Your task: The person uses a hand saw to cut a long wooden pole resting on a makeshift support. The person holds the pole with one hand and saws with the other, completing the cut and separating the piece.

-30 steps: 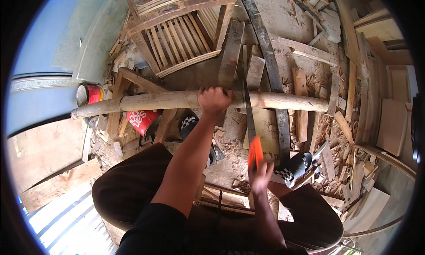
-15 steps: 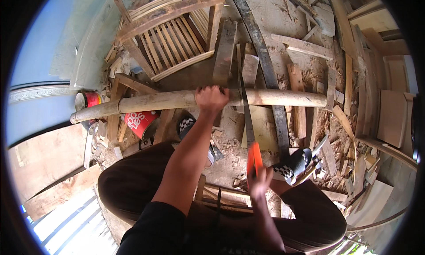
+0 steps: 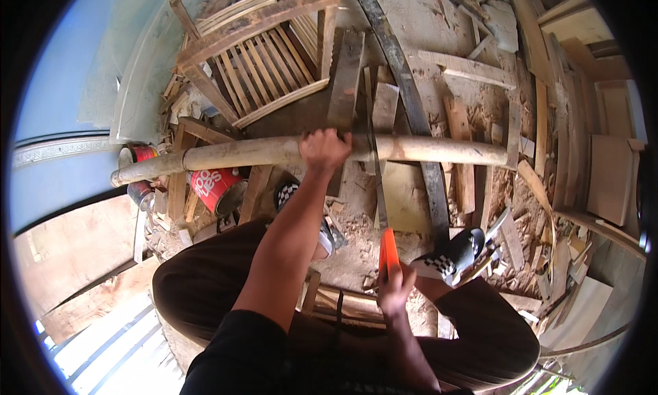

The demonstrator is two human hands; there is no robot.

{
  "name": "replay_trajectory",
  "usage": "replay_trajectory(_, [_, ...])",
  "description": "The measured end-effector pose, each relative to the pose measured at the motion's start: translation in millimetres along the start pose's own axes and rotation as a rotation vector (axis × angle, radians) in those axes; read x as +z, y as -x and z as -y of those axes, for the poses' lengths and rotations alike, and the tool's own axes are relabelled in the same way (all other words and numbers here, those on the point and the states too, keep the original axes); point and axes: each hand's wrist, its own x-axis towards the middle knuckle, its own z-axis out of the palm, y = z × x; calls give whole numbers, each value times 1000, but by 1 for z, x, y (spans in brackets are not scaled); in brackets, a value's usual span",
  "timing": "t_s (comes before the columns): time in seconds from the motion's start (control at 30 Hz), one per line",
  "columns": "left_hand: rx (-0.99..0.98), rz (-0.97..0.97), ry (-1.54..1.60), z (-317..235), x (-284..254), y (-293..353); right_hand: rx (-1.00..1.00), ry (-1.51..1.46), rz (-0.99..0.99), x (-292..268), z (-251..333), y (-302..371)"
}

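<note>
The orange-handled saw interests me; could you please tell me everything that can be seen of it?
The saw has an orange handle and a long, narrow, dark blade that looks like metal. The right hand grips the handle, nearest the person, and the blade points away, crossing the pale pole just right of the left hand. Its teeth and any cut beneath it cannot be made out.

The person's bare right hand [image 3: 396,291] is now drawn back toward the body, bringing the long, thin metal-bladed handsaw [image 3: 380,196] with it. Its bright orange handle [image 3: 388,249] sits farther from the thick, pale, round bamboo pole [image 3: 240,152], and more blade shows on the near side. The brown wooden slatted frame [image 3: 260,29] appears farther left in view.
</note>
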Motion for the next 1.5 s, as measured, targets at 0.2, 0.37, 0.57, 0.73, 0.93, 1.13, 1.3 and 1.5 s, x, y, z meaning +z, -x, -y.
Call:
replay_trajectory(0.2, [-28,-49,15,3,9,8,-33,107,18,3,29,-18])
replay_trajectory(0.37, [11,-64,40,10,17,12,-38,205,-8,-1,43,-1])
replay_trajectory(0.57, [-29,-61,34,2,10,10,55,26,-39,18,55,-37])
replay_trajectory(0.73, [8,-102,67,4,8,18,-449,775,-10,-23,48,10])
replay_trajectory(0.93, [8,-158,80,5,11,11,-375,586,-52,14,49,-52])
replay_trajectory(1.13, [16,-180,92,5,12,17,-232,604,-3,-7,60,6])
replay_trajectory(1.3, [52,-194,65,3,10,16,-281,187,-176,51,60,-75])
replay_trajectory(1.5, [52,-206,123,6,16,18,-34,317,-24,-12,60,20])
